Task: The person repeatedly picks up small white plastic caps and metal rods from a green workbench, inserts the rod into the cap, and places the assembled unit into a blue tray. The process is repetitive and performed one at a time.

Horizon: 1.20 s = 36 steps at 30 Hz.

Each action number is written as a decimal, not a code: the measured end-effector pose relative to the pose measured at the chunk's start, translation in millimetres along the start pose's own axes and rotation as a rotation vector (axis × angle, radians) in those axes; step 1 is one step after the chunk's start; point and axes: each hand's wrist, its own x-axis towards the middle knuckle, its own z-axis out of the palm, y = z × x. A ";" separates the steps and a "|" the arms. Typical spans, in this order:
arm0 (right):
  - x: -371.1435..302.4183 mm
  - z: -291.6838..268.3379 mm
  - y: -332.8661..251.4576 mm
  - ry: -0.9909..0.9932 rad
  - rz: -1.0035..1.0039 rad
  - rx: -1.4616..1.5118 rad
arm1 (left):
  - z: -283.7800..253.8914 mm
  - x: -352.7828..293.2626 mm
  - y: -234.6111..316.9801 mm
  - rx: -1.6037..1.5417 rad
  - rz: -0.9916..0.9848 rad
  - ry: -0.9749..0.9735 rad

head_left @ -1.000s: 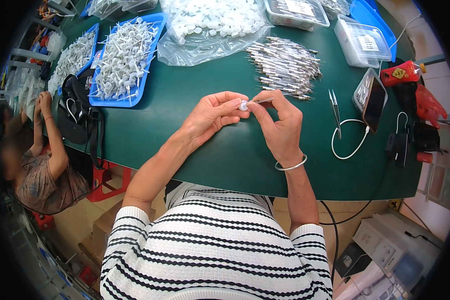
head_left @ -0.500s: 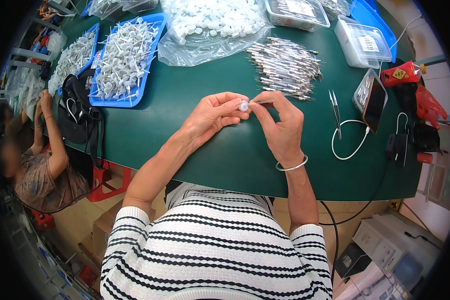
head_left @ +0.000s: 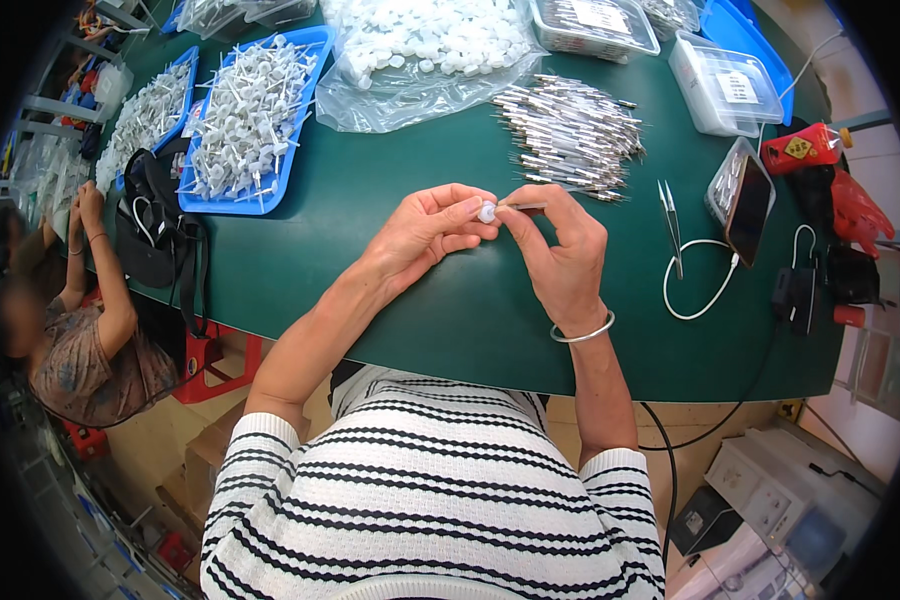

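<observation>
Over the green table my left hand (head_left: 420, 232) pinches a small white plastic cap (head_left: 487, 212) between thumb and forefinger. My right hand (head_left: 562, 245), with a bangle at its wrist, is closed on a thin metal rod (head_left: 526, 206). The rod's tip end meets the cap, or lies right beside it; the fingers hide the exact contact. Beyond my hands lies a heap of thin metal rods (head_left: 570, 135). A clear plastic bag (head_left: 370, 112) full of white caps (head_left: 440, 45) spreads out at the far middle.
Blue trays (head_left: 264, 203) of white capped pieces stand at the left, beside a black bag (head_left: 150, 220). To the right are tweezers (head_left: 672, 225), a white cable (head_left: 682, 316), a phone (head_left: 750, 215) and clear boxes (head_left: 725, 85). A co-worker (head_left: 100, 330) sits at far left.
My hands stay almost in place, with the right fingers shifting very slightly at the cap. Nothing else visibly moves on the table.
</observation>
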 end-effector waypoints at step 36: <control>1.7 -2.8 -2.1 -0.037 0.016 -0.009 | -0.2 -0.4 -0.6 0.017 0.005 0.003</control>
